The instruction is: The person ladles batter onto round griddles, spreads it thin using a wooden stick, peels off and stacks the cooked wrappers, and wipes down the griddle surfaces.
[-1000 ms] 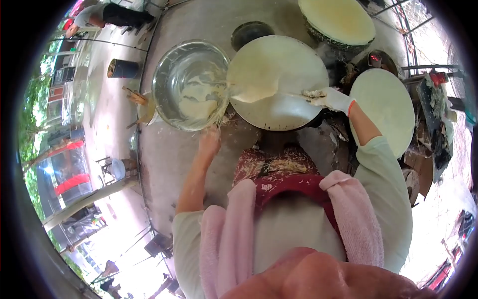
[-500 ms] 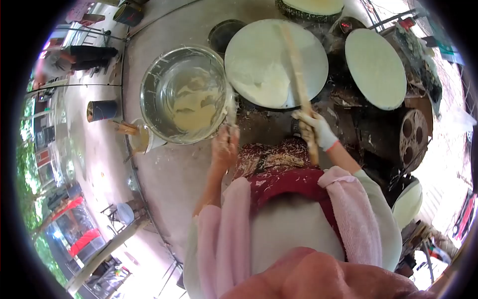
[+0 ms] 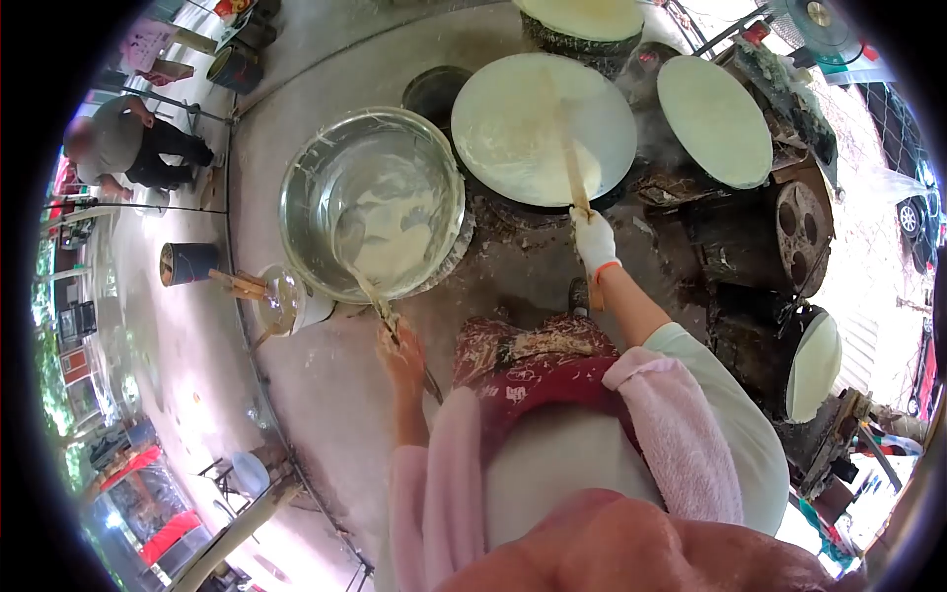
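My left hand is closed around the handle of a batter-coated ladle. Its far end dips into pale batter in a wide metal basin, so the bowl of the ladle is not clear. My right hand, in a white glove, grips a long wooden spreader. The spreader reaches over a round griddle covered in a thin pale layer, thicker and wetter near the front right edge.
More coated round griddles stand behind, to the right and lower right. A dark bucket and a pot with wooden sticks are left of the basin. A person stands at far left; a fan is top right.
My left hand has moved back and left, bringing the ladle from the basin's right rim into the batter. My right hand has shifted slightly left with the spreader. A person appears more fully at left.
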`<state>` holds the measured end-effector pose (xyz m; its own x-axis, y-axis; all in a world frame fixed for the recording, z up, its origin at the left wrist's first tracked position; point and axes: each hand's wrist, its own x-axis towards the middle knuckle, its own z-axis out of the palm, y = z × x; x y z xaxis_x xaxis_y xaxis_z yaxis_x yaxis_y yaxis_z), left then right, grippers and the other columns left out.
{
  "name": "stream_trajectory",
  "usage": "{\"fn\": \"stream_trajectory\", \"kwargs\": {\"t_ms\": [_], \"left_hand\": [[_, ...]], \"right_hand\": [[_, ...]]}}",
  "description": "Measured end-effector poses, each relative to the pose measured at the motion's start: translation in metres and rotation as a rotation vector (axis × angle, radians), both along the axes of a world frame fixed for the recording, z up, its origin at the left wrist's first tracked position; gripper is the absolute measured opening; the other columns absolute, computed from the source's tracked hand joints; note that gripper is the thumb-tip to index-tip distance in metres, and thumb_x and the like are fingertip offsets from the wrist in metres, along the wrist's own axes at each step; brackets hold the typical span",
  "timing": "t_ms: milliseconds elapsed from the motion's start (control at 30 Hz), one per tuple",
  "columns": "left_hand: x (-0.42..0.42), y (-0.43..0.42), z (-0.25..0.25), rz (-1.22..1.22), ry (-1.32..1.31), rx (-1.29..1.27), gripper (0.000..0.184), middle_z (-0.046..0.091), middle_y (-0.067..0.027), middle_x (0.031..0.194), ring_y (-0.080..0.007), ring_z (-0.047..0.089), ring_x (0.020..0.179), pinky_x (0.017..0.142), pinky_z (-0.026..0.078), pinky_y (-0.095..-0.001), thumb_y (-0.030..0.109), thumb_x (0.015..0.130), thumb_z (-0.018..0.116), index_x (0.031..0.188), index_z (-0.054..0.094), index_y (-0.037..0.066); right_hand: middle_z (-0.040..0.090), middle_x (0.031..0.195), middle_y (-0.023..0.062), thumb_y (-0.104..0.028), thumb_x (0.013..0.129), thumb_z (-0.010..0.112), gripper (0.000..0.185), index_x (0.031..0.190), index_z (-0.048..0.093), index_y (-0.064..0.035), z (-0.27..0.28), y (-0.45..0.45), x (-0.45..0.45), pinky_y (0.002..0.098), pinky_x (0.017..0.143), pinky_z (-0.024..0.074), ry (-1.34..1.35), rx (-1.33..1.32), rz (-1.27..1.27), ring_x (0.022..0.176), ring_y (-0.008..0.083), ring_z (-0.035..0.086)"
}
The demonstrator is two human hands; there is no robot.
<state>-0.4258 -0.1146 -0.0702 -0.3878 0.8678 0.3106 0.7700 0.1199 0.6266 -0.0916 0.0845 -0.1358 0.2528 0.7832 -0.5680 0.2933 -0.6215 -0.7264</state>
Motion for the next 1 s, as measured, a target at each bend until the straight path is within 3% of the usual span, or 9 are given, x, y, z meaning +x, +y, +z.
{"fn": "stream_trajectory", "kwargs": {"t_ms": [33, 100, 167, 300, 433, 567, 700, 833, 1000], "left_hand": [[0.004, -0.003, 0.001, 0.015, -0.004, 0.014, 0.016, 0.050, 0.0009, 0.069, -0.0074, 0.047, 0.053, 0.044, 0.038, -0.0209, 0.017, 0.097, 0.053, 0.107, 0.054, 0.005], [0.034, -0.005, 0.034, 0.326, -0.986, -0.247, 0.016, 0.049, 0.0011, 0.066, -0.0066, 0.045, 0.050, 0.042, 0.038, -0.0207, 0.016, 0.097, 0.052, 0.107, 0.054, 0.004], [0.045, -0.005, 0.036, 0.287, -0.907, -0.283, 0.017, 0.049, 0.0004, 0.064, -0.0071, 0.045, 0.048, 0.040, 0.036, -0.0213, 0.016, 0.098, 0.051, 0.107, 0.055, 0.002], [0.082, 0.007, 0.048, 0.248, -0.781, -0.295, 0.018, 0.047, -0.0005, 0.059, -0.0078, 0.043, 0.042, 0.037, 0.032, -0.0230, 0.016, 0.098, 0.051, 0.104, 0.056, 0.000], [0.120, 0.018, 0.053, 0.265, -0.856, -0.257, 0.019, 0.046, 0.0000, 0.054, -0.0082, 0.041, 0.038, 0.036, 0.029, -0.0243, 0.017, 0.098, 0.052, 0.103, 0.056, -0.001], [0.149, 0.027, 0.056, 0.275, -0.841, -0.270, 0.020, 0.045, 0.0005, 0.053, -0.0083, 0.040, 0.038, 0.035, 0.028, -0.0249, 0.017, 0.099, 0.051, 0.104, 0.057, -0.001], [0.172, 0.037, 0.058, 0.299, -0.795, -0.271, 0.021, 0.045, 0.0004, 0.053, -0.0081, 0.039, 0.038, 0.035, 0.027, -0.0250, 0.017, 0.099, 0.050, 0.106, 0.056, -0.001], [0.204, 0.045, 0.068, 0.314, -0.780, -0.316, 0.021, 0.044, 0.0002, 0.052, -0.0087, 0.040, 0.038, 0.035, 0.027, -0.0253, 0.017, 0.098, 0.050, 0.107, 0.056, -0.001], [0.225, 0.039, 0.060, 0.408, -0.895, -0.291, 0.022, 0.045, -0.0006, 0.053, -0.0097, 0.040, 0.037, 0.034, 0.027, -0.0260, 0.016, 0.097, 0.050, 0.108, 0.057, -0.002]], "right_hand": [[0.063, 0.071, 0.0112, -0.044, 0.094, 0.055, 0.042, 0.102, 0.062, -0.0025, 0.013, 0.002, 0.001, 0.0380, 0.055, 0.0489, 0.081, -0.021, 0.011, 0.060, 0.0224, 0.063], [0.065, 0.072, 0.0152, -0.047, 0.095, 0.052, 0.046, 0.102, 0.062, -0.0030, 0.025, -0.007, 0.001, 0.0439, 0.061, 0.0507, 0.050, -0.022, 0.181, 0.065, 0.0310, 0.065], [0.068, 0.084, 0.0232, -0.046, 0.096, 0.049, 0.042, 0.103, 0.061, -0.0055, 0.009, -0.024, 0.014, 0.0513, 0.072, 0.0506, -0.310, 0.233, 0.593, 0.081, 0.0416, 0.067], [0.066, 0.093, 0.0283, -0.043, 0.098, 0.045, 0.042, 0.105, 0.056, -0.0034, 0.013, 0.001, 0.073, 0.0545, 0.080, 0.0487, -0.498, 0.140, 0.516, 0.092, 0.0446, 0.064], [0.066, 0.094, 0.0302, -0.047, 0.095, 0.049, 0.051, 0.102, 0.063, 0.0017, 0.019, 0.049, 0.105, 0.0520, 0.082, 0.0491, -0.256, 0.130, 0.438, 0.098, 0.0460, 0.062], [0.066, 0.087, 0.0283, -0.042, 0.096, 0.048, 0.044, 0.102, 0.059, -0.0003, 0.020, 0.010, 0.119, 0.0540, 0.075, 0.0498, -0.328, 0.237, 0.806, 0.085, 0.0457, 0.064], [0.066, 0.081, 0.0266, -0.043, 0.097, 0.047, 0.042, 0.095, 0.056, -0.0023, 0.004, 0.052, 0.168, 0.0564, 0.069, 0.0487, -0.544, 0.298, 0.656, 0.079, 0.0455, 0.064], [0.066, 0.090, 0.0284, -0.049, 0.095, 0.049, 0.051, 0.096, 0.063, 0.0004, 0.008, 0.105, 0.171, 0.0517, 0.077, 0.0499, -0.345, 0.280, 0.547, 0.091, 0.0461, 0.063], [0.066, 0.090, 0.0281, -0.052, 0.093, 0.051, 0.053, 0.098, 0.062, -0.0004, 0.013, 0.075, 0.214, 0.0521, 0.078, 0.0493, -0.317, 0.279, 0.859, 0.090, 0.0452, 0.063]]}}
